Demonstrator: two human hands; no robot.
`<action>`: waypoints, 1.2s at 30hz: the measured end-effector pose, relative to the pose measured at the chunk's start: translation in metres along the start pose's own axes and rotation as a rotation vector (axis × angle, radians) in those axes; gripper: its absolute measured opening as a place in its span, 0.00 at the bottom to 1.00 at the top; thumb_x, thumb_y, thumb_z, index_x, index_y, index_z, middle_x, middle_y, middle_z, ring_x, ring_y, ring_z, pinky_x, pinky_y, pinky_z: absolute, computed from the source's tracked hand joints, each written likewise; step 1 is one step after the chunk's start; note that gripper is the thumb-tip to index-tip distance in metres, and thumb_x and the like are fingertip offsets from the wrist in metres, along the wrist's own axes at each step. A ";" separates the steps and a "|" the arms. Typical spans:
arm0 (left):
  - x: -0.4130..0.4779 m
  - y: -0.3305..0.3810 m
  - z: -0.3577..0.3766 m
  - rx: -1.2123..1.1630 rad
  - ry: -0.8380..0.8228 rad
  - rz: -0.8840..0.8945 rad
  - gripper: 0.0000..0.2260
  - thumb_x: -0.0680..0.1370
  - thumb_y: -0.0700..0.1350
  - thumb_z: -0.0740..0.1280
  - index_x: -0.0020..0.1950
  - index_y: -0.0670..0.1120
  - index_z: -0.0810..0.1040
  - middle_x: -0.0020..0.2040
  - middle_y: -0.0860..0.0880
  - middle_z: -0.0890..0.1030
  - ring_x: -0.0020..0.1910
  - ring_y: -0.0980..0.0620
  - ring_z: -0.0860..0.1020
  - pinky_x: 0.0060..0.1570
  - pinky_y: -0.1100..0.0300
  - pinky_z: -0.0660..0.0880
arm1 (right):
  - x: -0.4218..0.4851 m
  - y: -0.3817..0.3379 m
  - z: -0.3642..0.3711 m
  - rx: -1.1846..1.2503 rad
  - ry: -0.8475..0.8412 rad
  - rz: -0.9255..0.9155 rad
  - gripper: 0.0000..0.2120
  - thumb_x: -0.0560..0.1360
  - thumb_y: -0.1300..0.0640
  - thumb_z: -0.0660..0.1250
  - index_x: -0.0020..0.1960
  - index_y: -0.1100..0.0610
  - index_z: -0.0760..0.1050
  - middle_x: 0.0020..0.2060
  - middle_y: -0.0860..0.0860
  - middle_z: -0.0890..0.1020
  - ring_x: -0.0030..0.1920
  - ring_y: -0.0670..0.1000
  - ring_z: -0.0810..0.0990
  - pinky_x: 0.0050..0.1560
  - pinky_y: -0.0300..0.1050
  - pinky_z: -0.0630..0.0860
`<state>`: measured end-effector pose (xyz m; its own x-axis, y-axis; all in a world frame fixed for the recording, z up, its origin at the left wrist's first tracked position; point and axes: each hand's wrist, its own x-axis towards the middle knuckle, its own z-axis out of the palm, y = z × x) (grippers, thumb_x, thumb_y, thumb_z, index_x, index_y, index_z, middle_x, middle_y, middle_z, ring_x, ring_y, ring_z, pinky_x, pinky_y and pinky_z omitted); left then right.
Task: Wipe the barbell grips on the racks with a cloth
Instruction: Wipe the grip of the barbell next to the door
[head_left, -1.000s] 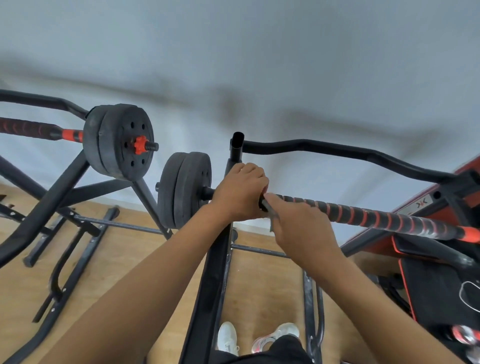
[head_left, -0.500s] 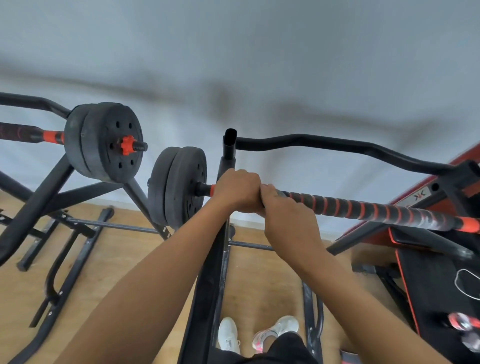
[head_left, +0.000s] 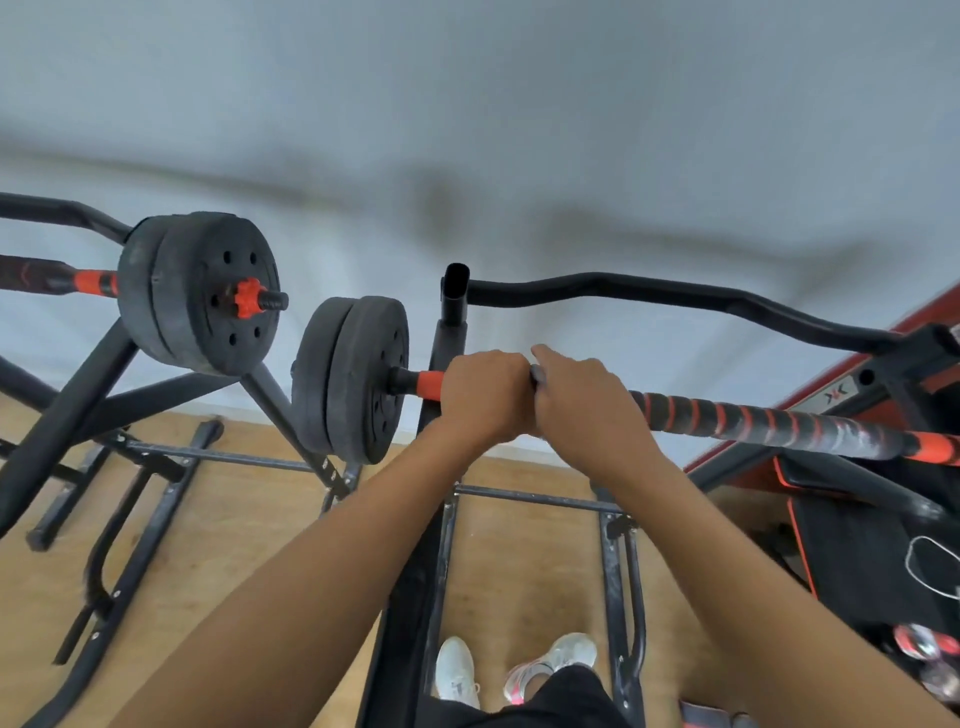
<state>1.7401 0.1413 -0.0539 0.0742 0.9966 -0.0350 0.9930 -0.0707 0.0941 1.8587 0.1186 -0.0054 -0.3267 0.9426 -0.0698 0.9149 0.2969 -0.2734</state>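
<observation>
The room has a pale grey wall (head_left: 519, 130) and a wooden floor (head_left: 234, 519), and black steel racks stand along it. In this one view, from the person's head, the near barbell (head_left: 753, 421) lies across a rack post (head_left: 449, 332), with a pair of black weight plates (head_left: 358, 379) on its left end. Its black wrap with red stripes runs to the right, towards a black and red bench (head_left: 857, 545). A second barbell (head_left: 202, 291) sits on another rack further to the left, well apart from the hands.

The left hand (head_left: 483, 395) has its grip clamped on the near bar, just beside the red collar. The right hand (head_left: 587, 405) touches it, and its grip is also closed round the bar. Between the two hands a small grey scrap shows, which I take for the cloth (head_left: 537, 375). The rest of it is hidden under the right palm.

I judge that the wiping of this bar is at its start, because the whole striped length to the right looks dull and whitish in places. To do the step well, the left hand should hold the bar firm so that it does not roll on the rack. The right hand should wrap the cloth fully round the bar and draw it slowly to the right. A slight twist of the wrist would help the cloth to reach the underside and the grooves. The far red end needs the same care.
</observation>
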 end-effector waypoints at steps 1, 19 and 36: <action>0.007 -0.004 -0.004 -0.021 -0.077 0.017 0.13 0.77 0.54 0.70 0.38 0.51 0.70 0.32 0.54 0.74 0.33 0.51 0.76 0.40 0.56 0.72 | -0.007 -0.001 0.005 -0.058 0.026 -0.017 0.16 0.83 0.59 0.58 0.70 0.53 0.67 0.48 0.54 0.81 0.42 0.54 0.80 0.43 0.48 0.78; 0.023 -0.012 -0.012 0.023 -0.060 0.021 0.12 0.76 0.51 0.71 0.37 0.51 0.71 0.32 0.54 0.76 0.29 0.54 0.75 0.38 0.57 0.76 | 0.019 0.002 0.007 -0.011 0.076 -0.011 0.12 0.82 0.60 0.59 0.64 0.53 0.70 0.44 0.52 0.81 0.40 0.56 0.78 0.37 0.47 0.70; 0.022 -0.012 0.003 0.062 0.077 0.015 0.22 0.70 0.70 0.74 0.42 0.53 0.74 0.31 0.56 0.77 0.30 0.54 0.77 0.43 0.55 0.79 | 0.049 0.008 -0.025 -0.029 0.108 0.031 0.07 0.79 0.58 0.64 0.53 0.51 0.79 0.43 0.50 0.82 0.42 0.55 0.82 0.45 0.48 0.80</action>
<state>1.7296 0.1640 -0.0587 0.0840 0.9956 0.0424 0.9958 -0.0854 0.0326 1.8560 0.1711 0.0130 -0.2722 0.9619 0.0263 0.9313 0.2702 -0.2444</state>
